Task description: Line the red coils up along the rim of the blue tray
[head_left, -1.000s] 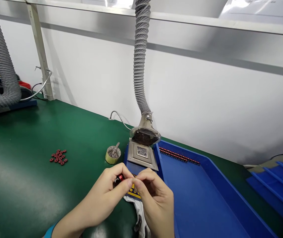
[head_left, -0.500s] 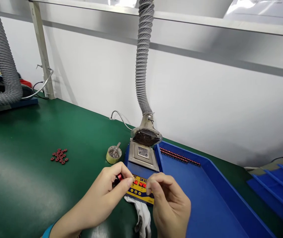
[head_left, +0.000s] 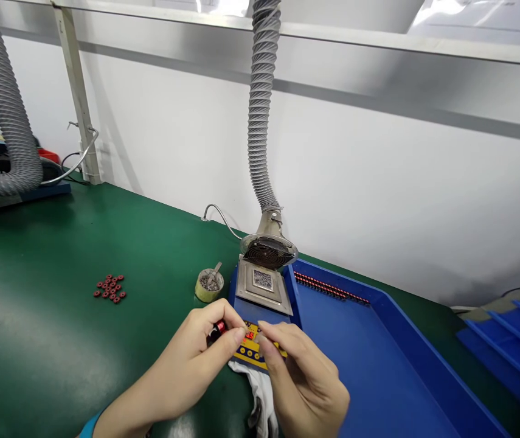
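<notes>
Over the front of a solder pot [head_left: 266, 299], my left hand [head_left: 198, 353] is closed, thumb and forefinger pinched. Whatever sits at its fingertips is too small to name. A red and black piece [head_left: 217, 330] shows in the gap of that hand; I cannot tell whether it is held. My right hand [head_left: 303, 371] also makes a pinch, close beside the left fingertips, with its contents hidden. Behind both hands lies the pot's yellow control panel [head_left: 253, 353] with red lit digits, partly covered.
Several small red rings [head_left: 110, 288] lie at left on the green table [head_left: 150, 243]. A round tub [head_left: 208, 286] holds grains and a metal strip. The blue tray [head_left: 355, 365] holds rows of red-black parts [head_left: 328, 287]. A fume hose [head_left: 262, 121] hangs over the pot; a white cloth [head_left: 262, 395] lies in front.
My right hand has moved left, its fingertips now nearer the left hand's and covering more of the digits. The left hand stays nearly still.
</notes>
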Motion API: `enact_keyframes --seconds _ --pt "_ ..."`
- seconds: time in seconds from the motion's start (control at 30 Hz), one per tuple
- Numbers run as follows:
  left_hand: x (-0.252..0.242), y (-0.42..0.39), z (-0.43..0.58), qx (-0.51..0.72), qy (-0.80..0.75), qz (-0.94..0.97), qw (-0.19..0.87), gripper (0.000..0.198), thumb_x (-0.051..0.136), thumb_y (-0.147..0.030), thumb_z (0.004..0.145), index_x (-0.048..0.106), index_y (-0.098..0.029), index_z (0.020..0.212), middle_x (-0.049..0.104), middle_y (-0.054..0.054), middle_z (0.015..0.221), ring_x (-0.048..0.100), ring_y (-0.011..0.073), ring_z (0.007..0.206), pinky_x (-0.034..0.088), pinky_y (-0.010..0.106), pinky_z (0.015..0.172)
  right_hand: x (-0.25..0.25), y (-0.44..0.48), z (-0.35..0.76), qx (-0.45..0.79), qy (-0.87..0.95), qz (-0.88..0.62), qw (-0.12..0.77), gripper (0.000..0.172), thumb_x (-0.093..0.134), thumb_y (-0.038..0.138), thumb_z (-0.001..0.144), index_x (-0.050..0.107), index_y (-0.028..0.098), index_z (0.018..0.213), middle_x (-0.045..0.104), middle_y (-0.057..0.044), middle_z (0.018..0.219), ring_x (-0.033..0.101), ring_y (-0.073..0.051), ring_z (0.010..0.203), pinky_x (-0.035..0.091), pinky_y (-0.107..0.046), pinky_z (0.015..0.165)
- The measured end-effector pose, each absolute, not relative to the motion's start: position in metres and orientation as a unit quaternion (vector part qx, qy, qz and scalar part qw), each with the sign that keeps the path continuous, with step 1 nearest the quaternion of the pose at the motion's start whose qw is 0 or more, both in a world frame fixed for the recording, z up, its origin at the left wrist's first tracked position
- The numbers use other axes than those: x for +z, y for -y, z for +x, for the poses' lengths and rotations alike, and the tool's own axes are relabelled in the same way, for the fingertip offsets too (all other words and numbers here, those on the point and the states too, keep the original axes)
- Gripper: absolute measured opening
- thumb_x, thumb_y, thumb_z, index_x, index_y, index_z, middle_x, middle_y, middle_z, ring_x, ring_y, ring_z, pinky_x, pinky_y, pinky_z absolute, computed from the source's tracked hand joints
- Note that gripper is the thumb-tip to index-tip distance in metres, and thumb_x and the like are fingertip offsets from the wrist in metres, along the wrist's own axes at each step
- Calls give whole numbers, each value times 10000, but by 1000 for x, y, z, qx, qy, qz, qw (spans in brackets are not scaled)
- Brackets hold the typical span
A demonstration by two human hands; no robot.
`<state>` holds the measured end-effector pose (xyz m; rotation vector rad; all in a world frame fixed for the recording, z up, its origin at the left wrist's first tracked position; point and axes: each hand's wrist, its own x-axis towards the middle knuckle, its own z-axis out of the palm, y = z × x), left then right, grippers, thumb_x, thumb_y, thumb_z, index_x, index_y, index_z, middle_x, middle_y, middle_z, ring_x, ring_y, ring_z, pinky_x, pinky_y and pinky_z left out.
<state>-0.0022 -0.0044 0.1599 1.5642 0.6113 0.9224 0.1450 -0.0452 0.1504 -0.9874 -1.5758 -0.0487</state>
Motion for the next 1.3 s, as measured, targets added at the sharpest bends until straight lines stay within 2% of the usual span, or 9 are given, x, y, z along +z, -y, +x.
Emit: enact_keyframes --seconds 0.3,0.53,0.77,0.9,1.07,1.2,1.3 --pt "160 5 0 390 -250 666 584 246 453 -369 909 507 -179 761 445 -39 688 367 104 643 295 232 595 152 44 145 22 688 -415 595 296 570 25 783 608 231 991 605 4 703 578 -111 630 483 -224 536" --pt "159 5 1 403 -253 653 589 246 471 -375 903 514 -175 765 474 -33 701 397 108 665 317 231 618 147 45 143 -91 689 -412 590 417 607 -16 725 602 231 1061 634 -17 724 589 -141 640 505 -278 560" --pt "159 5 1 420 -259 642 587 254 465 -374 907 502 -177 751 463 -37 692 387 102 657 312 224 610 147 47 139 -181 673 -429 575 442 640 -24 703 629 242 1055 669 -10 741 621 -143 638 524 -280 581" --pt "159 5 2 422 -257 625 605 246 476 -369 902 493 -175 751 434 -45 658 350 94 614 289 220 568 145 46 139 -232 680 -420 554 582 661 -32 682 591 265 1177 671 -8 716 611 -146 592 515 -278 539" --pt "159 5 2 434 -256 609 612 256 488 -378 893 487 -171 741 400 -47 641 312 90 589 271 218 538 141 44 138 -275 681 -418 534 679 671 -7 692 503 258 1294 682 -23 717 622 -160 603 520 -288 567" --pt "156 4 2 447 -259 601 609 259 491 -385 891 494 -170 747 399 -47 636 314 88 586 274 215 534 141 42 135 -269 692 -409 530 672 657 3 712 477 238 1315 677 -18 710 606 -144 574 509 -270 544" --pt "154 4 2 457 -255 594 610 261 493 -395 889 494 -170 756 404 -47 637 314 86 582 275 212 533 143 42 132 -245 675 -414 560 574 641 -5 725 550 219 1245 657 -8 692 593 -124 554 495 -251 531"
